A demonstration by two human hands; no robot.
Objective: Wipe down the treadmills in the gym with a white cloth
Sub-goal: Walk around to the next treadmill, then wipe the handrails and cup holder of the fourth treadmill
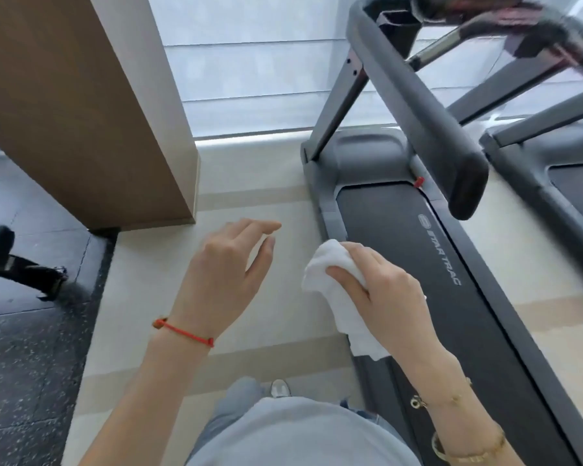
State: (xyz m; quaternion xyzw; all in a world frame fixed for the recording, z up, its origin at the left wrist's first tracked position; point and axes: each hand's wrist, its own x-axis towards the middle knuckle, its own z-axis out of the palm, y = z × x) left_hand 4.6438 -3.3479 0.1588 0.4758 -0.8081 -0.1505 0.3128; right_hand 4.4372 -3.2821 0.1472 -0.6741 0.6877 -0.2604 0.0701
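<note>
- Two treadmills stand side by side by the window: the near treadmill (418,250) beside the person, and a second treadmill (552,169) past its far edge.
- The right hand (384,287) grips a bunched white cloth (334,280), held above the near edge of the near treadmill's deck; whether it touches the side rail cannot be told.
- The left hand (229,267) hangs open over the pale floor (148,314), fingers relaxed, holding nothing.
- Progress looks early, to my eye: nothing shows which surfaces have been wiped.
- Left to do, most likely: the deck rails, the grey handrail (418,95), the console up top, then the second machine.
</note>
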